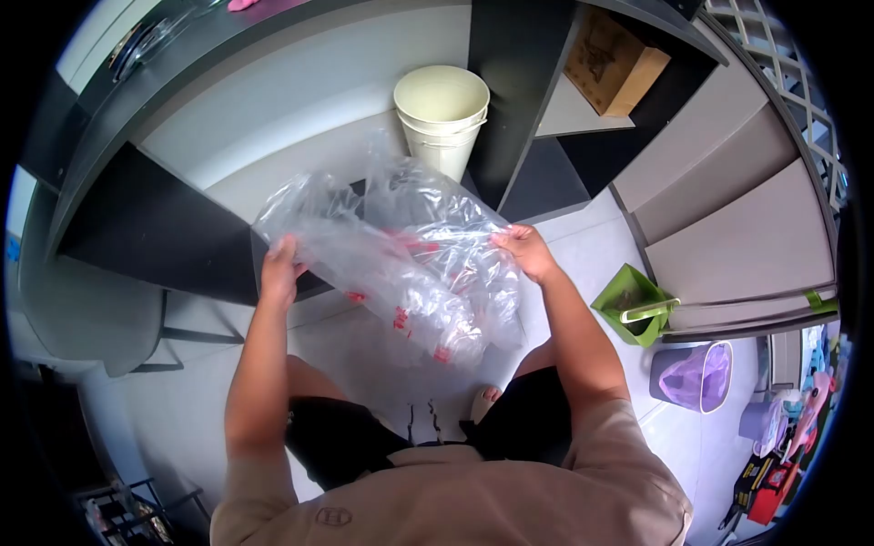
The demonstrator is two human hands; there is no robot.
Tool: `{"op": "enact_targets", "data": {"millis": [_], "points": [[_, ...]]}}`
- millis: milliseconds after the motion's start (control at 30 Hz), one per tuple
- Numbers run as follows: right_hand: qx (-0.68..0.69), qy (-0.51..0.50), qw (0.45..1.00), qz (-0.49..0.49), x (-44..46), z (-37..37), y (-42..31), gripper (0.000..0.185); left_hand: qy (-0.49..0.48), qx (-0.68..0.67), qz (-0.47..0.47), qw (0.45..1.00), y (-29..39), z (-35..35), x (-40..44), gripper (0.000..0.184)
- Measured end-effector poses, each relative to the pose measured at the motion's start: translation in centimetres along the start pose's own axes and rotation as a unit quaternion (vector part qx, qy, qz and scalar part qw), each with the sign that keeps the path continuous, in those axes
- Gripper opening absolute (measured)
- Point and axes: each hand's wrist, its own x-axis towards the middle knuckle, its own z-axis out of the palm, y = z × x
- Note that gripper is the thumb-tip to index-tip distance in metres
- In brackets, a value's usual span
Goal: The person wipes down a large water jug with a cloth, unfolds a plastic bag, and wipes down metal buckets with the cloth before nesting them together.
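Note:
A large clear plastic bag with red printing is stretched out in front of me, crumpled and hanging above the floor. My left hand pinches its left edge, fingers closed on the film. On the other side, my right hand grips the bag's upper right part between thumb and fingers. Just beyond the bag stands a cream bucket with a thin handle, its lower part partly covered by the plastic.
A cardboard box sits in the dark shelf at upper right. To the right are a green dustpan, a grey bin with a purple liner and several toys. A grey chair stands at left, beneath the curved counter.

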Motion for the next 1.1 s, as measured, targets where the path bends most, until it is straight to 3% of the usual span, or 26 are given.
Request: {"op": "enact_targets", "data": {"millis": [167, 200, 333, 433, 467, 500, 567, 633, 667, 767, 800, 867, 900, 967, 1000, 1100], "points": [[-0.091, -0.049, 0.994, -0.028, 0.9, -1.0, 1.7, 0.055, 0.006, 0.022, 0.005, 1.000, -1.5, 1.5, 1.1, 0.028], [-0.160, -0.032, 0.986, -0.023, 0.2, -0.8, 0.9, 0.074, 0.006, 0.030, 0.029, 0.999, -1.1, 2.0, 0.8, 0.026], [-0.243, 0.176, 0.928, -0.220, -2.2, 3.6, -2.0, 0.070, 0.020, 0.198, 0.197, 0.960, -1.5, 3.0, 0.9, 0.019], [-0.023, 0.094, 0.979, -0.181, -1.1, 7.1, -0.7, 0.065, -0.048, 0.139, 0.287, 0.946, 0.4, 6.8, -2.3, 0.013], [0.003, 0.099, 0.969, -0.228, -1.4, 9.6, -1.4, 0.059, -0.061, 0.152, 0.277, 0.947, -0.2, 7.8, -2.7, 0.011], [-0.003, 0.132, 0.956, -0.260, -1.8, 12.6, -2.6, 0.054, -0.075, 0.165, 0.266, 0.947, -1.1, 8.6, -3.1, 0.009], [-0.033, 0.099, 0.963, -0.250, -2.0, 15.0, -3.0, 0.046, -0.099, 0.211, 0.288, 0.929, -2.0, 9.5, -4.4, 0.010], [-0.081, -0.034, 0.983, -0.163, -0.8, 15.1, -1.8, 0.040, -0.119, 0.272, 0.353, 0.887, -2.1, 9.9, -5.3, 0.016], [-0.136, -0.022, 0.979, -0.150, -0.1, 13.9, -0.8, 0.029, -0.069, 0.310, 0.367, 0.874, -2.9, 9.4, -4.7, 0.027], [-0.099, 0.048, 0.976, -0.189, 0.1, 8.9, 1.1, 0.017, -0.055, 0.284, 0.163, 0.943, -2.0, 6.3, -4.0, 0.033], [-0.106, 0.070, 0.967, -0.220, -0.2, 8.1, 1.4, 0.017, -0.106, 0.319, 0.201, 0.920, -3.2, 4.6, -2.7, 0.037], [-0.121, 0.114, 0.946, -0.278, -1.5, 6.7, 1.5, 0.016, -0.167, 0.352, 0.143, 0.910, -3.4, 3.5, -2.4, 0.036], [-0.090, 0.160, 0.948, -0.260, -2.0, 5.9, 1.4, 0.018, -0.196, 0.367, 0.114, 0.902, -3.5, 3.0, -2.4, 0.036], [-0.028, 0.249, 0.941, -0.228, -2.3, 4.6, 0.4, 0.023, -0.145, 0.441, 0.135, 0.875, -4.8, 0.9, -1.5, 0.031], [0.015, 0.233, 0.943, -0.239, -2.3, 4.3, -0.1, 0.025, -0.120, 0.477, 0.147, 0.858, -5.6, 0.1, -0.9, 0.028], [0.085, 0.184, 0.947, -0.247, -2.9, 3.6, -1.3, 0.031, -0.025, 0.371, 0.113, 0.921, -7.7, -0.5, 0.6, 0.021]]}}
